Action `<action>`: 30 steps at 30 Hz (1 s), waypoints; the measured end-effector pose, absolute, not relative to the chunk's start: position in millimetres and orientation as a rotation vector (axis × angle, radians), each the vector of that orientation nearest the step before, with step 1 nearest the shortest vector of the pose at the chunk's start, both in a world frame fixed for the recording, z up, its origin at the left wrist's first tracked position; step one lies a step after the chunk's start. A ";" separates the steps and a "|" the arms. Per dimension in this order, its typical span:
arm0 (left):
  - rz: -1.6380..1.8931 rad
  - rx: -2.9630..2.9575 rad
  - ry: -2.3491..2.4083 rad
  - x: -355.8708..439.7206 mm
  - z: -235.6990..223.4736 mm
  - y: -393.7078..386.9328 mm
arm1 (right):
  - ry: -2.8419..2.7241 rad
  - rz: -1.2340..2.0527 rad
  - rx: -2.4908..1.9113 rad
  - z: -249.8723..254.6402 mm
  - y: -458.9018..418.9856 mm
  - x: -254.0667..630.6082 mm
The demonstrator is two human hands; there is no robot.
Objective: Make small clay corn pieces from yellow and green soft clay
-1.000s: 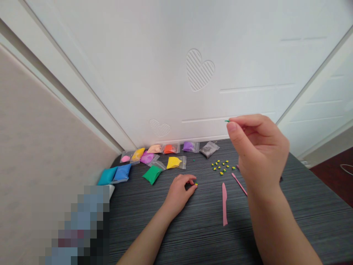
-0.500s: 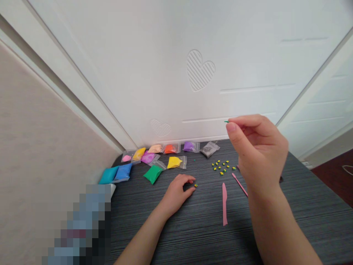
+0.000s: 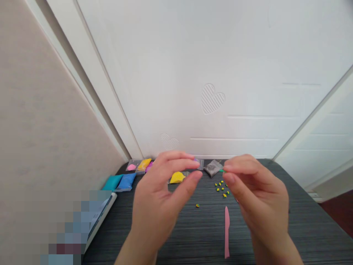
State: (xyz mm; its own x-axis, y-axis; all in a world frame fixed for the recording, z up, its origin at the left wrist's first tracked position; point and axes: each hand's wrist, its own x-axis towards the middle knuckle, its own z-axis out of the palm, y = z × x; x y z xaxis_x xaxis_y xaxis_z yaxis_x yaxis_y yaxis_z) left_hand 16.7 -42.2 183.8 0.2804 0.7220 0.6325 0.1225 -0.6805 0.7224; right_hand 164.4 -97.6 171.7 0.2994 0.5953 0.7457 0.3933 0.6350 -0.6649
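Observation:
Above the table, my right hand (image 3: pixel 256 191) pinches a tiny strip of green clay (image 3: pixel 222 170) between thumb and forefinger. Level with it on the left is my left hand (image 3: pixel 158 197), thumb and fingers apart and nothing visible between them. Below, between the hands, a small yellow-and-green clay piece (image 3: pixel 198 205) lies alone on the dark table (image 3: pixel 198 235). Several similar little yellow-and-green pieces (image 3: pixel 222 188) are grouped near my right hand, which hides some of them. A pink plastic knife (image 3: pixel 227 232) lies lengthwise in front of the group.
Bags of yellow (image 3: pixel 177 177), grey (image 3: pixel 213 168), blue (image 3: pixel 127 182) and teal clay (image 3: pixel 111 182) lie toward the back and left; my left hand covers others. A white-edged flat object (image 3: pixel 102 215), partly pixelated, stands at left. A white panel (image 3: pixel 171 73) rises behind the table.
My left hand has lifted off the table from beside the single clay piece. My right hand has come down, still pinching the green strip. The view has tilted up.

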 end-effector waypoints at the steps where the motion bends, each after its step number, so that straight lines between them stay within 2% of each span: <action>1: 1.461 2.003 0.717 14.3 190.1 -49.3 | -1.352 0.183 -0.929 172.1 -99.9 162.4; 12: 1.593 2.467 0.640 -17.6 183.4 -49.8 | -1.565 0.252 -0.747 174.7 -99.9 150.1; 30: 1.619 2.513 0.653 -9.0 190.6 -55.7 | -1.610 0.287 -0.746 178.1 -101.7 151.0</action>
